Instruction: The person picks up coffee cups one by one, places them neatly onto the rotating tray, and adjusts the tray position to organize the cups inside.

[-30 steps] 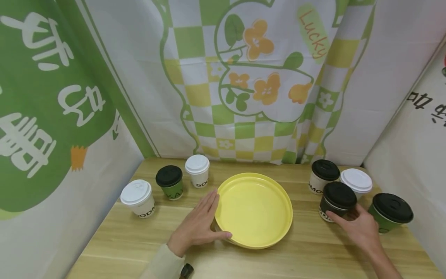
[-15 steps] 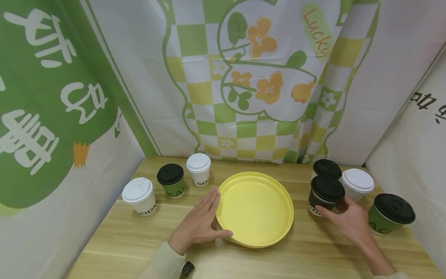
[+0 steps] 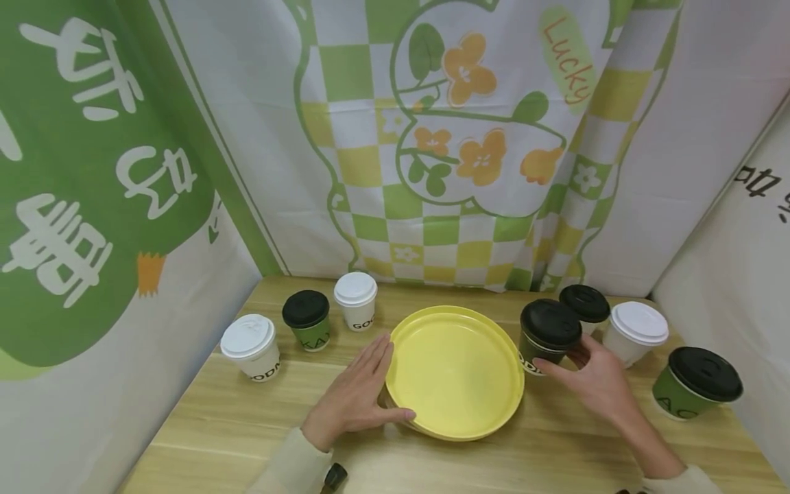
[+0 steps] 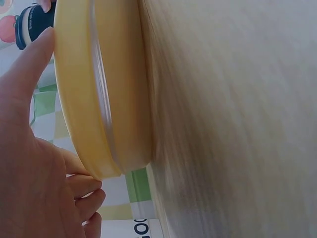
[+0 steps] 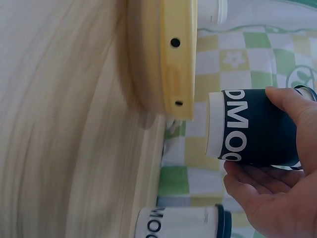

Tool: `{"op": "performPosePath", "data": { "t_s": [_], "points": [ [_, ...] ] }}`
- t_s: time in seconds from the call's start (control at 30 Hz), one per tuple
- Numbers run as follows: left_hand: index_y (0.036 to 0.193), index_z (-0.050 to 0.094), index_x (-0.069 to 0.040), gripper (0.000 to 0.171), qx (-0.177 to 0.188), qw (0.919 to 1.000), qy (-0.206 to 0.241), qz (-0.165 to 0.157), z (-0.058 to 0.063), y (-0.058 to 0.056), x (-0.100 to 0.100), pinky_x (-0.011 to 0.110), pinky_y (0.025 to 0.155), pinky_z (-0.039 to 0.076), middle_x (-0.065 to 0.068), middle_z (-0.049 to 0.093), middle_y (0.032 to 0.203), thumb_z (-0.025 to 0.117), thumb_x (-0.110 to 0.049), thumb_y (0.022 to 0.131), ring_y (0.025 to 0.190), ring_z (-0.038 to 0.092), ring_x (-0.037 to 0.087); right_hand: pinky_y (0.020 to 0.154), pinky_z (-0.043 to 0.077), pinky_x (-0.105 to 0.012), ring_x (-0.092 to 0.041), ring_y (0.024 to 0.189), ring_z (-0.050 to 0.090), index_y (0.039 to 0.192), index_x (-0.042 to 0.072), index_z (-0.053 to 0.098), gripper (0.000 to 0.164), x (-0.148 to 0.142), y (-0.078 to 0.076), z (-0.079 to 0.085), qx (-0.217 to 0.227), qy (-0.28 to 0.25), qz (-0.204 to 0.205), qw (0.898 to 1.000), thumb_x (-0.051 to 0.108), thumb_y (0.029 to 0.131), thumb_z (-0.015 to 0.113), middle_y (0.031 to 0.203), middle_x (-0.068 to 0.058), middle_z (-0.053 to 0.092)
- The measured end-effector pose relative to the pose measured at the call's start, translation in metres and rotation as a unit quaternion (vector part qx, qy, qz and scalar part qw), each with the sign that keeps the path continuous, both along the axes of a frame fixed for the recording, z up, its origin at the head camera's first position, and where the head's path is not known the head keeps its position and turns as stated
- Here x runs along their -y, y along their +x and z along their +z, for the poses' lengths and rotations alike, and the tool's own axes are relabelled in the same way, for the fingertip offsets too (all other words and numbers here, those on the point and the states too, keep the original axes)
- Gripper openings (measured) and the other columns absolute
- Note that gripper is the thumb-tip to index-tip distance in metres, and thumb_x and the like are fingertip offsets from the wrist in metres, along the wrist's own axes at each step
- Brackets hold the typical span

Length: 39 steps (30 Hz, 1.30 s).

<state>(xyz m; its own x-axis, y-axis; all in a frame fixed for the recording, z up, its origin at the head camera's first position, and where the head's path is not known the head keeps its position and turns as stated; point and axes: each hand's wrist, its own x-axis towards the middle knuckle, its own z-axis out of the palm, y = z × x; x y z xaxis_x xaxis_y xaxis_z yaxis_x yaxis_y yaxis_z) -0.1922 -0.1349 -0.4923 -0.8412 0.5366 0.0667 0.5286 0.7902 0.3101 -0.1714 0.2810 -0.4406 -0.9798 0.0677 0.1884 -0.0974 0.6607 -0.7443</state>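
A round yellow tray [image 3: 457, 370] with a raised rim sits on a matching yellow base [image 4: 126, 89], a thin gap between the two. My left hand [image 3: 354, 398] rests against the tray's left side, fingers straight along the rim and thumb at the near edge. My right hand [image 3: 595, 381] grips a black-sleeved paper coffee cup [image 3: 543, 339] with a black lid. Thumb and fingers wrap its sides in the right wrist view, where the cup [image 5: 260, 129] is held off the table, higher than the tray. From the head, it overlaps the tray's right rim.
At right stand a black-lidded white cup [image 3: 585, 305], a white-lidded cup [image 3: 636, 333] and a black-lidded green cup [image 3: 694, 384]. At left are a white cup [image 3: 252, 346], a green cup [image 3: 307, 321] and another white cup [image 3: 356, 302]. A patterned curtain [image 3: 457, 226] hangs behind the table.
My right hand has lifted the black cup from among the right-hand cups and carried it left to the tray's edge. The left hand has stayed at the tray.
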Motion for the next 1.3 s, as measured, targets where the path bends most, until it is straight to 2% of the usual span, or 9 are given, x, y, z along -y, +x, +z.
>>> {"op": "performPosePath", "data": {
  "t_s": [0.23, 0.37, 0.43, 0.53, 0.67, 0.9, 1.1, 1.3],
  "points": [
    [0.167, 0.014, 0.003, 0.127, -0.001, 1.0000, 0.002, -0.003, 0.001, 0.000, -0.001, 0.053, 0.134, 0.024, 0.019, 0.009, 0.178, 0.061, -0.082, 0.087, 0.166, 0.017, 0.034, 0.097, 0.052, -0.006, -0.036, 0.122, 0.071, 0.138, 0.004, 0.064, 0.069, 0.023, -0.006, 0.000, -0.021, -0.020, 0.043, 0.999, 0.036, 0.084, 0.091, 0.128, -0.019, 0.075],
    [0.167, 0.014, 0.003, 0.126, -0.003, 1.0000, -0.001, -0.006, 0.000, 0.000, -0.002, 0.052, 0.134, 0.024, 0.020, 0.010, 0.177, 0.061, -0.082, 0.087, 0.166, 0.017, 0.034, 0.103, 0.056, -0.016, -0.036, 0.122, 0.071, 0.138, 0.003, 0.064, 0.067, 0.037, -0.009, -0.001, -0.021, -0.047, 0.071, 0.996, 0.030, 0.083, 0.093, 0.128, -0.019, 0.074],
    [0.167, 0.014, 0.004, 0.126, -0.005, 1.0000, 0.000, -0.007, -0.001, 0.000, -0.002, 0.052, 0.134, 0.024, 0.021, 0.011, 0.177, 0.061, -0.082, 0.087, 0.165, 0.017, 0.035, 0.103, 0.056, -0.017, -0.036, 0.123, 0.071, 0.137, 0.003, 0.065, 0.066, 0.044, -0.010, -0.001, -0.020, -0.056, 0.082, 0.995, 0.027, 0.082, 0.093, 0.128, -0.019, 0.074],
    [0.167, 0.015, 0.004, 0.126, -0.009, 0.9999, 0.001, -0.007, -0.001, -0.001, -0.003, 0.053, 0.134, 0.025, 0.021, 0.011, 0.177, 0.061, -0.082, 0.087, 0.165, 0.017, 0.035, 0.106, 0.059, -0.029, -0.036, 0.122, 0.072, 0.136, 0.003, 0.066, 0.065, 0.055, -0.012, -0.002, -0.023, -0.068, 0.101, 0.992, 0.023, 0.081, 0.094, 0.128, -0.019, 0.075],
    [0.167, 0.015, 0.003, 0.126, -0.007, 1.0000, -0.002, -0.005, 0.000, 0.000, -0.003, 0.052, 0.134, 0.024, 0.020, 0.010, 0.177, 0.061, -0.083, 0.087, 0.165, 0.017, 0.035, 0.109, 0.057, -0.046, -0.035, 0.121, 0.073, 0.135, 0.005, 0.067, 0.063, 0.070, -0.016, -0.005, -0.027, -0.075, 0.127, 0.989, 0.021, 0.081, 0.094, 0.126, -0.018, 0.076],
    [0.167, 0.015, 0.003, 0.126, -0.006, 1.0000, -0.005, -0.001, 0.001, -0.001, -0.004, 0.052, 0.134, 0.024, 0.019, 0.011, 0.178, 0.061, -0.082, 0.087, 0.165, 0.018, 0.035, 0.108, 0.058, -0.041, -0.031, 0.122, 0.073, 0.132, 0.010, 0.069, 0.060, 0.099, -0.020, -0.008, -0.024, -0.085, 0.158, 0.983, 0.020, 0.079, 0.095, 0.124, -0.011, 0.077],
    [0.167, 0.017, 0.004, 0.125, -0.014, 0.9999, -0.006, -0.002, 0.002, -0.001, -0.003, 0.053, 0.134, 0.025, 0.021, 0.014, 0.177, 0.061, -0.082, 0.087, 0.165, 0.019, 0.036, 0.109, 0.058, -0.039, -0.029, 0.124, 0.072, 0.130, 0.010, 0.069, 0.058, 0.123, -0.020, -0.014, -0.012, -0.099, 0.170, 0.980, 0.018, 0.078, 0.095, 0.125, -0.008, 0.077],
    [0.167, 0.017, 0.003, 0.125, -0.017, 0.9998, -0.010, -0.003, 0.001, 0.001, -0.001, 0.053, 0.134, 0.026, 0.020, 0.013, 0.177, 0.060, -0.083, 0.087, 0.164, 0.020, 0.037, 0.110, 0.058, -0.040, -0.026, 0.125, 0.072, 0.133, 0.014, 0.068, 0.062, 0.144, -0.019, -0.022, -0.004, -0.098, 0.181, 0.979, 0.023, 0.078, 0.096, 0.127, -0.004, 0.077]
  ]
}}
